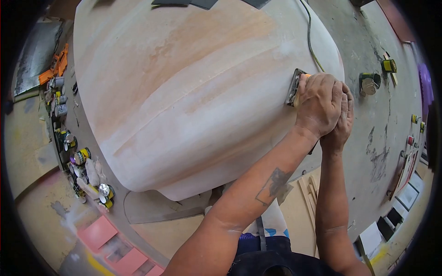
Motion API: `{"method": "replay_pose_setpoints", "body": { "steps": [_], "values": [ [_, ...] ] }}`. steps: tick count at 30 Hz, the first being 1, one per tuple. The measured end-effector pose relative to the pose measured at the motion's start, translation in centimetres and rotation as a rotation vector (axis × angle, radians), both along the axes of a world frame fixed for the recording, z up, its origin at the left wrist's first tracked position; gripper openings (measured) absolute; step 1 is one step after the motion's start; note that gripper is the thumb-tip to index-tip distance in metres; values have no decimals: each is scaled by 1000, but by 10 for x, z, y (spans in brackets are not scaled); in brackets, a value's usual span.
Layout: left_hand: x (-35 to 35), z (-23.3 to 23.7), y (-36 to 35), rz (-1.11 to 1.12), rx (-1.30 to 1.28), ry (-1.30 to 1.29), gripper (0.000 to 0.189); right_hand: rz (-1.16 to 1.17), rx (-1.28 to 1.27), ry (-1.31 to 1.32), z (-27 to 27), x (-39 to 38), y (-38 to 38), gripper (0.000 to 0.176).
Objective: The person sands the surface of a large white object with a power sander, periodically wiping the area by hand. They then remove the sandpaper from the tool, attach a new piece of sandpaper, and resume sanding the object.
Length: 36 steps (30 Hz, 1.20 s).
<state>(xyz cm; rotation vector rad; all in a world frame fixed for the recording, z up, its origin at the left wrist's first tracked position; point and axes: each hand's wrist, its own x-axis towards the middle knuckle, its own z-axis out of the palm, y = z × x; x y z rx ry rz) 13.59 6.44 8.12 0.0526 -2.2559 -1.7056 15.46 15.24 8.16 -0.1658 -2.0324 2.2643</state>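
Note:
A large curved panel (184, 96), white with tan sanded patches, fills the middle of the view. At its right edge, my left hand (320, 102) is closed round a sander (294, 87) with a dark flat pad, tilted up on its side against the surface. An orange-yellow part of the tool shows between the fingers. My right hand (340, 123) is closed close behind and below the left, fingers curled round the same tool, though most of its grip is hidden. From the hands a thin cord (309, 37) runs up across the panel.
Dark sheets (202, 3) lie at the panel's top edge. Cans (82, 155), crumpled cloths and an orange tool (55, 66) line the left side. An open can (369, 84) and a yellow-black can (389, 66) stand on the grey floor at right. Pink pieces (98, 232) lie lower left.

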Motion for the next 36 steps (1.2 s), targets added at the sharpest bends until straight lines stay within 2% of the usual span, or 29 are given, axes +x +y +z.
{"method": "replay_pose_setpoints", "body": {
  "steps": [1,4,6,7,8,10,15,19,22,26,27,30,36],
  "values": [
    [3,-1,-3,-6,-10,-14,24,-2,-78,-9,0,3,-4,33],
    [46,2,-44,-5,-74,20,24,66,-4,-11,-1,37,-32,32],
    [85,4,-78,55,-13,-11,26,125,189,-3,-7,72,-56,31],
    [106,-3,-96,58,-76,30,28,173,67,2,-10,93,-74,31],
    [128,-10,-116,59,-137,70,30,214,148,34,-5,112,-94,32],
    [181,-6,-152,121,5,-60,31,318,117,52,-3,149,-131,34],
    [292,-3,-226,324,41,-72,42,546,227,243,-4,223,-211,41],
    [337,11,-249,466,-68,-268,51,637,233,317,-9,259,-241,39],
    [327,17,-238,535,-64,-326,54,653,249,332,-8,253,-237,38],
    [279,14,-209,416,-89,-266,54,597,242,320,-7,208,-199,38],
    [259,16,-193,434,-12,-233,50,575,234,314,-6,193,-186,38],
    [202,8,-160,285,40,-135,43,479,250,228,-1,146,-144,38],
    [88,-6,-75,89,-14,15,26,199,182,96,-12,73,-53,34]
  ]
}}
